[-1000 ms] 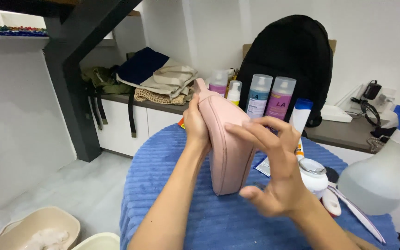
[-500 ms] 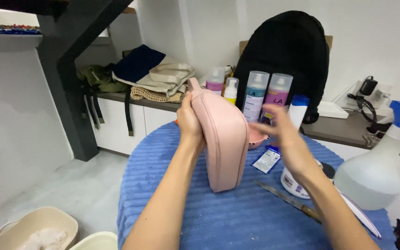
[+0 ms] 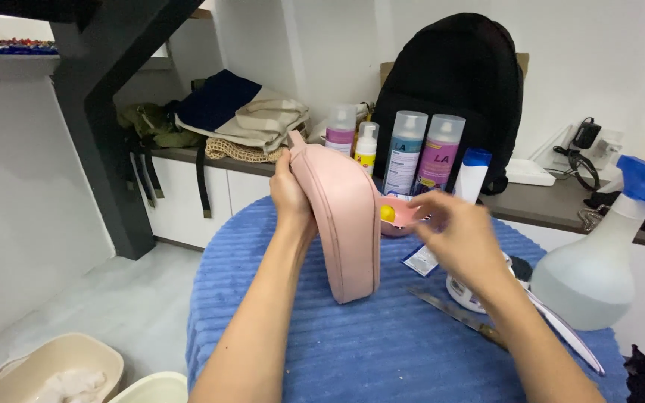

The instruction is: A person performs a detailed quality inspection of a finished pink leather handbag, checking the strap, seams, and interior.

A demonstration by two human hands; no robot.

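1. Looking down through the head camera, I see my left hand [image 3: 291, 195] gripping the back edge of a pink pouch [image 3: 341, 216], fingers wrapped around its far side.
2. I see the pouch standing on its narrow end on the blue ribbed cloth [image 3: 352, 351] that covers the round counter, leaning slightly toward the left hand.
3. My right hand [image 3: 460, 237] hovers just right of the pouch without touching it; it is blurred, the fingers loosely spread and holding nothing that I can make out.
4. Just behind the pouch I see a small pink dish [image 3: 404, 220] with a yellow piece [image 3: 387, 213] in it, close to the right hand's fingertips.
5. Under the right forearm lie a flat metal blade [image 3: 453, 315] and a round white container [image 3: 466, 295], with a small sachet [image 3: 419, 260] beside them.
6. At the right stands a clear spray bottle [image 3: 599, 269] with a blue trigger head.
7. Behind, I see two tall spray cans [image 3: 421, 153], a white tube with a blue cap [image 3: 473, 173] and two smaller bottles [image 3: 354, 140] in front of a black backpack [image 3: 453, 82].
8. At the far left of the back counter, folded bags [image 3: 240, 119] are piled.
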